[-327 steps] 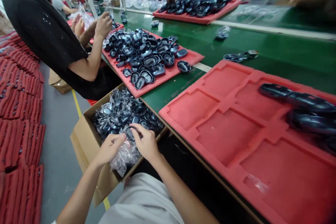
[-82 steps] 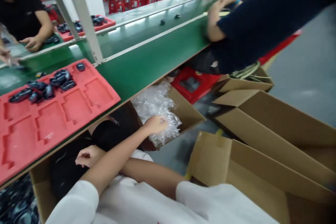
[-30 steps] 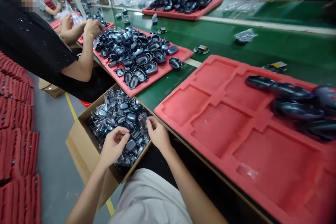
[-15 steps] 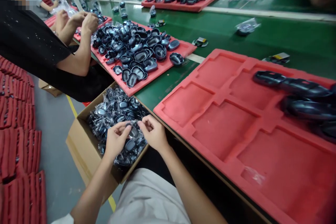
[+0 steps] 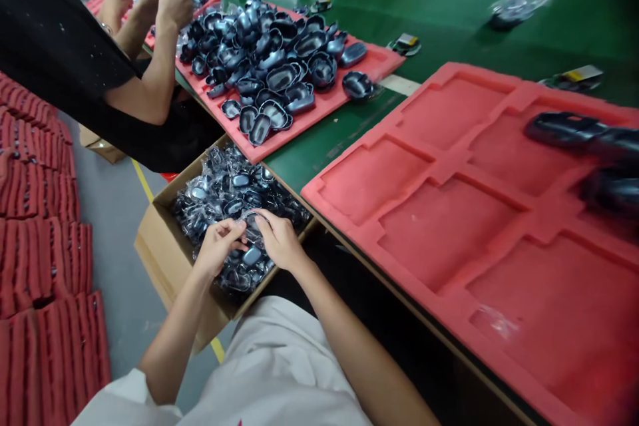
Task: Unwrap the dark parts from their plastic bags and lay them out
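Note:
Over an open cardboard box [image 5: 164,279], both my hands hold a small dark oval plastic casing [image 5: 254,229] in clear wrap. My left hand [image 5: 219,247] pinches its left side, thumb and fingers together. From the right, my right hand [image 5: 280,239] is closed on the edge, with the thumb on top. Fingers cover part of the casing. Below, the box is full of similar wrapped blue-black casings [image 5: 239,181].
A co-worker's hands [image 5: 176,1] are at the upper left, by a red foam tray [image 5: 384,61] heaped with casings. At my right lies another red foam tray [image 5: 449,173] with dark casings at its far end. Stacked red trays [image 5: 44,266] stand on the floor.
The view has tilted down and shifted left. My right hand has moved from pinching the wrap's corner to holding the casing's edge; my left hand still grips the other side.

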A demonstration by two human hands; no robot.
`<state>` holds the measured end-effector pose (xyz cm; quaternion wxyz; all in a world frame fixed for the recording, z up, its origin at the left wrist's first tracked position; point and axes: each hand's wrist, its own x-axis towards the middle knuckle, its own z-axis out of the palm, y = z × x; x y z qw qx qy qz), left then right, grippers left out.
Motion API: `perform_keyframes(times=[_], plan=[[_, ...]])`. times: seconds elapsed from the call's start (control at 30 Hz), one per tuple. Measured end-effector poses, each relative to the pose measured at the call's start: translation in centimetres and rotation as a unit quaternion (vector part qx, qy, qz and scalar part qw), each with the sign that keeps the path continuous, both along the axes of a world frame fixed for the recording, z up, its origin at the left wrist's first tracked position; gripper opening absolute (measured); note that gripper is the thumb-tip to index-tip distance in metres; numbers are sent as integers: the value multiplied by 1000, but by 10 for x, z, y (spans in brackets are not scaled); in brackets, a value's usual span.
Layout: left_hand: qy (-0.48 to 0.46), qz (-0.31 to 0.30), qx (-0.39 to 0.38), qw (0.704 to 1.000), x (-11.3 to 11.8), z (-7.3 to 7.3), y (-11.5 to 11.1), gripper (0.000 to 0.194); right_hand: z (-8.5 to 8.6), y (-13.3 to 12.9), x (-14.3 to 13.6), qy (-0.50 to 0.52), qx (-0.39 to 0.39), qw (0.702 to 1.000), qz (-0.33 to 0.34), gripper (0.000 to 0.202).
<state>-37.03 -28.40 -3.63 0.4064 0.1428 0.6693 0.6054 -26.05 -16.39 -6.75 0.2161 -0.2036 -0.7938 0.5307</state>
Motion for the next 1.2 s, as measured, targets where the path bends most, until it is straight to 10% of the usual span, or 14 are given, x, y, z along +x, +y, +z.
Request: perform_keyframes(times=[0.23,0.5,0.77,0.97,1.2], plan=[[57,-29,23,998,-9,7,-4,51,1,5,8,55,155,986,-11,28],[67,27,19,997,2,-7,-13,55,-2,-7,1,27,26,998,-55,28],[93,54,16,994,-3,-3,-26,49,-5,-11,-5,15,-95,994,53,13],[75,52,-3,996,12,-14,-32,43,-7,5,-7,38,22,985,-167,32],[90,21,-47,995,0,3,-58,8,2,6,12,-122,156,976,91,7]])
